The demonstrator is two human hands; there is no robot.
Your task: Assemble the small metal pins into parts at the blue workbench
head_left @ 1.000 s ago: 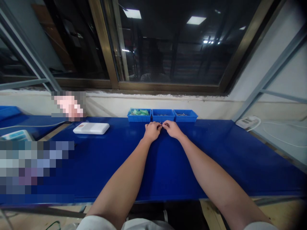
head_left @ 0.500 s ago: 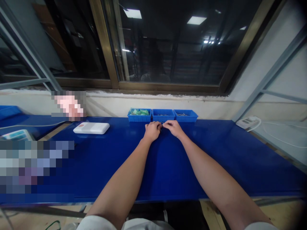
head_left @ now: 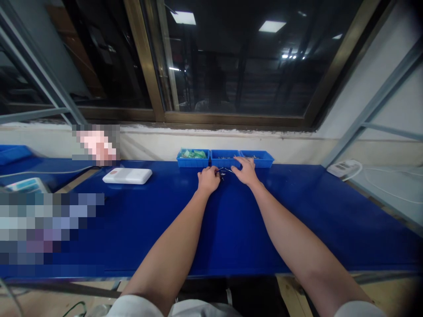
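My left hand (head_left: 208, 179) rests curled on the blue table, pinching small metal parts (head_left: 222, 172) that are too small to name. My right hand (head_left: 245, 171) has its fingers stretched out toward the rightmost of three small blue bins (head_left: 262, 159), its fingertips at the rim. The middle bin (head_left: 225, 156) holds small metal pieces. The left bin (head_left: 193, 157) holds green packets.
A white flat device (head_left: 127, 175) lies on the blue table (head_left: 231, 224) to the left. A white power strip with cable (head_left: 343, 167) sits at the right on a grey surface. A window sill and wall run behind the bins. Blurred patches cover things at the left.
My right hand has left the left hand, opened and moved up and right to the bins. The left hand stays in place with the small parts.
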